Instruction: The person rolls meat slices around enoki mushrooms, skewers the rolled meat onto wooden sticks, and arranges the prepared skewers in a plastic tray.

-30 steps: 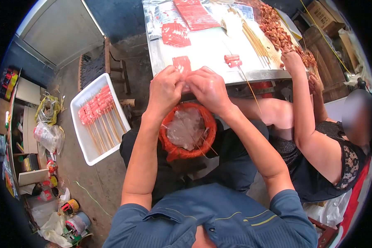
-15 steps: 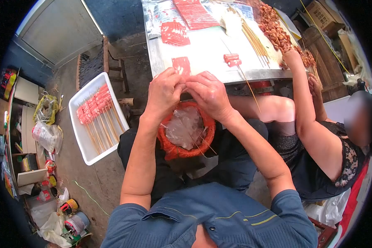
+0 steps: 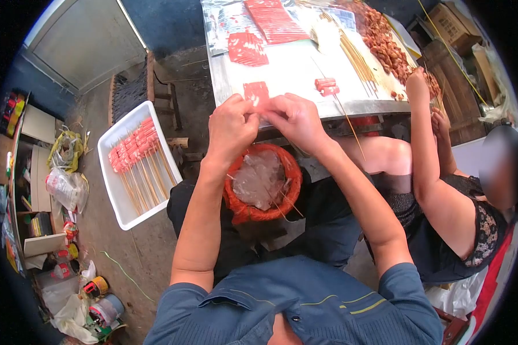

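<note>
My left hand (image 3: 233, 127) and my right hand (image 3: 296, 122) meet at the near edge of the white table, fingers closed in a pinch. Between and just beyond their fingertips is a thin red-and-white meat slice (image 3: 255, 91), its near end partly covered by my fingers. To the right, a skewer (image 3: 347, 119) with rolled meat pieces (image 3: 327, 87) on it juts over the table edge. Farther back lie a small stack of meat slices (image 3: 247, 49) and a larger stack (image 3: 275, 22) on plastic.
Bare skewers (image 3: 357, 54) and a heap of dark meat chunks (image 3: 380, 34) lie on the table (image 3: 293, 66). A white tray (image 3: 121, 204) of loaded skewers stands left. A red bucket (image 3: 292, 195) with clear plastic is between my knees. A co-worker's arm (image 3: 423, 138) reaches in at right.
My fingertips have drawn slightly apart at the slice's near edge. The co-worker's hand has shifted a little. The whole view has moved slightly.
</note>
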Available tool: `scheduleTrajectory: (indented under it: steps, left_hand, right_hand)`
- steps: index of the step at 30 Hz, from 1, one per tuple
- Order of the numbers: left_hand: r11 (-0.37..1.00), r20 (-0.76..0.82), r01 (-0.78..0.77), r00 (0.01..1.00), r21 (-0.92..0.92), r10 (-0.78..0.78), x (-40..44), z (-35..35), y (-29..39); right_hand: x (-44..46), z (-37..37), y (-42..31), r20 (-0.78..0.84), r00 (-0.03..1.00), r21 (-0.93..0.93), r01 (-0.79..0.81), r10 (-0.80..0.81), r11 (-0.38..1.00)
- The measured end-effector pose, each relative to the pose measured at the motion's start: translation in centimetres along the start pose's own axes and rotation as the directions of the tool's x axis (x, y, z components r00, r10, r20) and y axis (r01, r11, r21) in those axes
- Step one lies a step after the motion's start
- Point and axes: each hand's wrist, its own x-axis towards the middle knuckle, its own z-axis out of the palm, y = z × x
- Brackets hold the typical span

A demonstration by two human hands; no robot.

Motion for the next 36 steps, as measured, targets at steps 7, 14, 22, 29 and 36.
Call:
scheduleTrajectory:
  steps: [7,14,22,29,36]
  left_hand:
    - [0.998,-0.016,0.046,0.999,0.046,-0.046,0.2,0.3,0.3]
    - [0.997,-0.041,0.006,0.999,-0.070,-0.009,-0.3,0.1,-0.2]
    - [0.995,-0.015,-0.089,0.996,0.046,0.089,0.0,0.1,-0.2]
    - [0.993,-0.046,-0.071,0.996,0.092,0.075,0.5,0.7,-0.7]
    - [0.996,-0.019,-0.064,0.998,0.062,0.065,0.3,-0.3,-0.2]
  right_hand:
    - [-0.7,0.1,0.1,-0.089,0.944,-0.134,0.306,-0.319,0.943]
    - [-0.2,0.3,0.0,-0.036,0.959,-0.167,0.271,-0.281,0.948]
    - [-0.3,1.0,0.0,-0.102,0.966,-0.103,0.226,-0.236,0.969]
    - [0.1,0.9,0.4,-0.124,0.947,-0.115,0.283,-0.296,0.952]
    - [0.8,0.8,-0.1,-0.051,0.990,-0.193,0.118,-0.130,0.974]
